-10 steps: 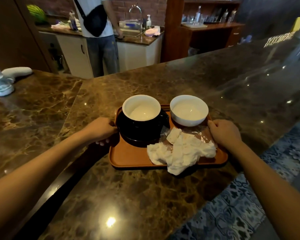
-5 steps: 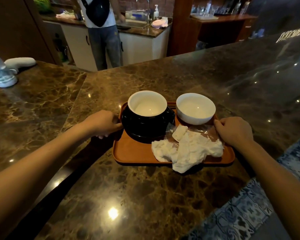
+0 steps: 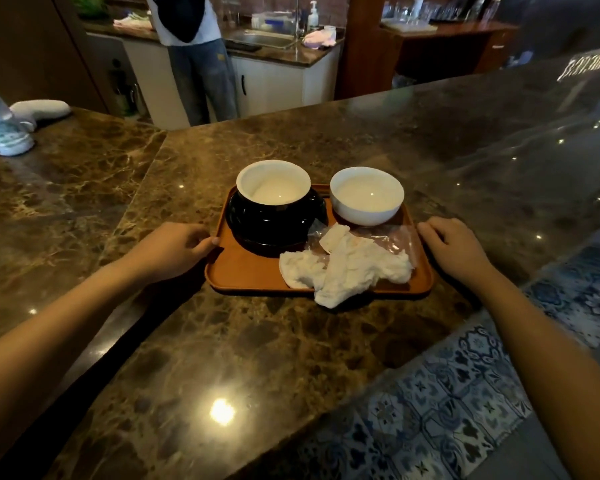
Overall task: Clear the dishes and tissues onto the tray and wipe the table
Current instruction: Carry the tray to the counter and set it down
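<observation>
Tray (image 3: pixel 253 275) on counter (image 3: pixel 291 358), between the two hands: left hand (image 3: pixel 174 249) at its left edge, right hand (image 3: pixel 456 249) at its right edge. On tray: cup (image 3: pixel 273 183) on saucer (image 3: pixel 257 233), just right of and beyond left hand; bowl (image 3: pixel 367 195) just left of and beyond right hand. Tissues (image 3: pixel 347 271) nearer than bowl, left of right hand, overhanging tray's near edge; wrapper (image 3: pixel 392 239) partly under them. Bottle (image 3: pixel 0 126) far left of left hand.
</observation>
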Action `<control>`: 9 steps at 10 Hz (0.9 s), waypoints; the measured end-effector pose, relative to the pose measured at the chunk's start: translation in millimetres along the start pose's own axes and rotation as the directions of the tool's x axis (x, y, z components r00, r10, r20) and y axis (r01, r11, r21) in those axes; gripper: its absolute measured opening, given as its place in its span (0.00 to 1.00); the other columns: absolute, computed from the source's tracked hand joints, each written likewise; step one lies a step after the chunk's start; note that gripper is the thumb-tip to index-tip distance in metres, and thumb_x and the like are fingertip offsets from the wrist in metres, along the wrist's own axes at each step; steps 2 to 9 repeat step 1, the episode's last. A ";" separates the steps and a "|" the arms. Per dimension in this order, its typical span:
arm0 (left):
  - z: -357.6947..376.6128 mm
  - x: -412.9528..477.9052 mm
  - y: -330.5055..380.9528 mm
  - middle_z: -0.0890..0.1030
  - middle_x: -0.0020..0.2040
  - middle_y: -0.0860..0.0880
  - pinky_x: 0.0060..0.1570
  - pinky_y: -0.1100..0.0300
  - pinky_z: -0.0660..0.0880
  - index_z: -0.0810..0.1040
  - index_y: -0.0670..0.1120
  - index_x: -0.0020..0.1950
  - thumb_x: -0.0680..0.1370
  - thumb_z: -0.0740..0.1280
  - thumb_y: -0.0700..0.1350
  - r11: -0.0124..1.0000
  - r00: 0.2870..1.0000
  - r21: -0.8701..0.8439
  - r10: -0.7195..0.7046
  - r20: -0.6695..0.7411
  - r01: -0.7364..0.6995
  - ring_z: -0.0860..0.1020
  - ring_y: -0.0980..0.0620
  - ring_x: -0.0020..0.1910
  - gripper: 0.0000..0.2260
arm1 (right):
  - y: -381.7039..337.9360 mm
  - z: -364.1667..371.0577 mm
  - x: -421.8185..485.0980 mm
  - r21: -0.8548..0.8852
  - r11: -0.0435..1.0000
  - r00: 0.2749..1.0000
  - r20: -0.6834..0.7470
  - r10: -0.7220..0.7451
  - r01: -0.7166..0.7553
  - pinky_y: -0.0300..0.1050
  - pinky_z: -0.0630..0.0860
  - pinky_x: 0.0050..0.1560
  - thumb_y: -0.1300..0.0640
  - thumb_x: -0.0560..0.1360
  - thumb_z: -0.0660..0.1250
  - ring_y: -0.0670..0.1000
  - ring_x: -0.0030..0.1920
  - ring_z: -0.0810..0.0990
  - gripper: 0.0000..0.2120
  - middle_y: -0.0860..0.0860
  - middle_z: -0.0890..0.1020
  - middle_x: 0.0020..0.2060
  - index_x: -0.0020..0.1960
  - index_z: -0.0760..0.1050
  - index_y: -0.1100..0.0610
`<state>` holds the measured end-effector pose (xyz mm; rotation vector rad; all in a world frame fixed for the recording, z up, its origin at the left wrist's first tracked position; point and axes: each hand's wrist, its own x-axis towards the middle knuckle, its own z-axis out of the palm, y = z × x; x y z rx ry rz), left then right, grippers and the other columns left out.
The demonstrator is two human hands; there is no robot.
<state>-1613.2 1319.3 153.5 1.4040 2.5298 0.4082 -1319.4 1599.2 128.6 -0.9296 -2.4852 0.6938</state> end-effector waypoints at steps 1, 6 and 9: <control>-3.8 -24.4 2.4 0.82 0.39 0.46 0.40 0.52 0.74 0.79 0.47 0.45 0.78 0.59 0.48 1.000 0.999 0.029 0.003 0.043 -0.004 0.79 0.50 0.36 0.10 | 0.0 -10.1 -18.1 0.092 0.993 0.996 -0.041 0.077 -0.073 0.38 0.69 0.39 0.58 0.80 0.55 0.44 0.37 0.74 0.13 0.49 0.77 0.35 0.41 0.75 0.60; -3.8 -24.4 2.4 0.82 0.39 0.46 0.40 0.52 0.74 0.79 0.47 0.45 0.78 0.59 0.48 1.000 0.999 0.029 0.003 0.043 -0.004 0.79 0.50 0.36 0.10 | 0.0 -10.1 -18.1 0.092 0.993 0.996 -0.041 0.077 -0.073 0.38 0.69 0.39 0.58 0.80 0.55 0.44 0.37 0.74 0.13 0.49 0.77 0.35 0.41 0.75 0.60; -3.8 -24.4 2.4 0.82 0.39 0.46 0.40 0.52 0.74 0.79 0.47 0.45 0.78 0.59 0.48 1.000 0.999 0.029 0.003 0.043 -0.004 0.79 0.50 0.36 0.10 | 0.0 -10.1 -18.1 0.092 0.993 0.996 -0.041 0.077 -0.073 0.38 0.69 0.39 0.58 0.80 0.55 0.44 0.37 0.74 0.13 0.49 0.77 0.35 0.41 0.75 0.60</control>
